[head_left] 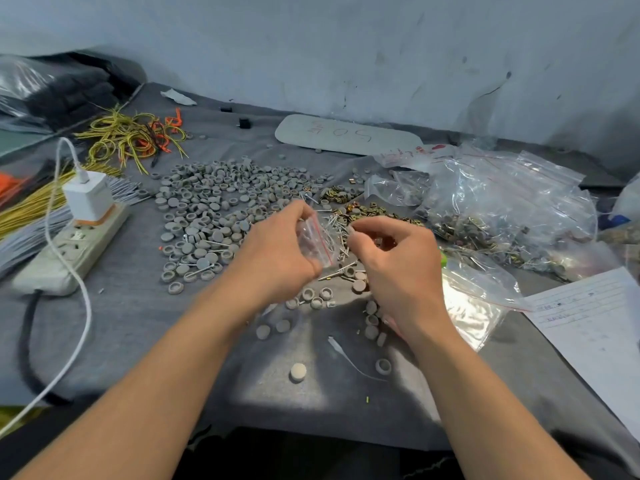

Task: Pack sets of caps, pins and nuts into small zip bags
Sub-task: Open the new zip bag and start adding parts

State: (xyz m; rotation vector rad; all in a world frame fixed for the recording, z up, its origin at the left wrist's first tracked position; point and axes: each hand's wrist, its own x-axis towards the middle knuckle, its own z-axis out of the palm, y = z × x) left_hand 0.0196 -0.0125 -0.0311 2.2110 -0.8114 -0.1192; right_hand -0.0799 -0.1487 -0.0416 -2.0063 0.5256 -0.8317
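Zip bag (311, 242) is hanging just above the desk (138, 323), my left hand (277, 258) grasping its clear body in a pinching grip. Its red-striped mouth is running away from me and facing right. My right hand (394, 265) is hovering just beside that mouth, over the pins (341, 233), fingers curled; whether they are holding parts I cannot tell.

L hand (277, 252) & R hand (394, 261) close together, fingers curled.
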